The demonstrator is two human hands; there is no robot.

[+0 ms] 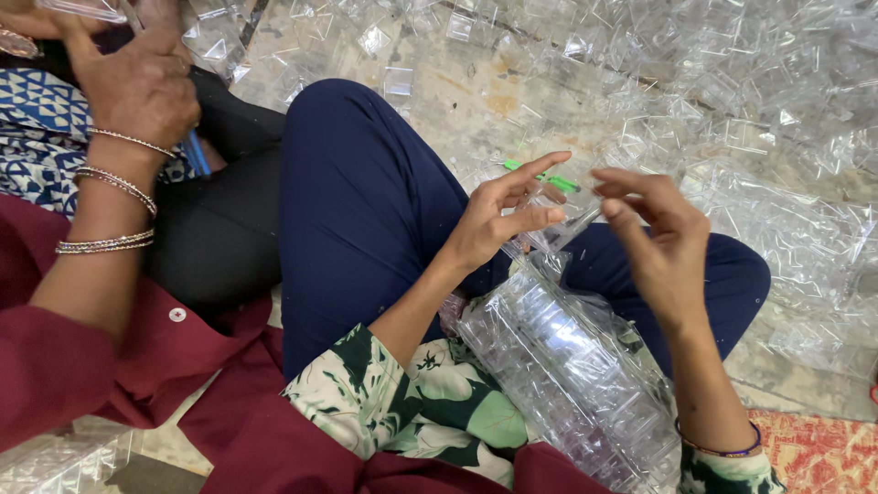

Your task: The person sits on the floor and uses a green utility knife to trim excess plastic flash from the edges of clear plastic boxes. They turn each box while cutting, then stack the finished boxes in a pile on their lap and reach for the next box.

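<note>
My left hand (501, 215) and my right hand (657, 240) meet above my lap, both pinching a small clear plastic case (569, 218). The left fingers hold its left end and the right fingertips grip its right end. A green stick-like piece (540, 176) shows just behind my left fingers. Under my hands a long stack of clear plastic cases (572, 370) rests across my lap, against my dark blue trouser leg (361, 210).
Several loose clear plastic cases (732, 101) cover the worn floor ahead and to the right. A co-worker's arm with bangles (114, 187) and hand (137, 82) is at the left, in a maroon sleeve. A patterned mat (814, 453) lies at the lower right.
</note>
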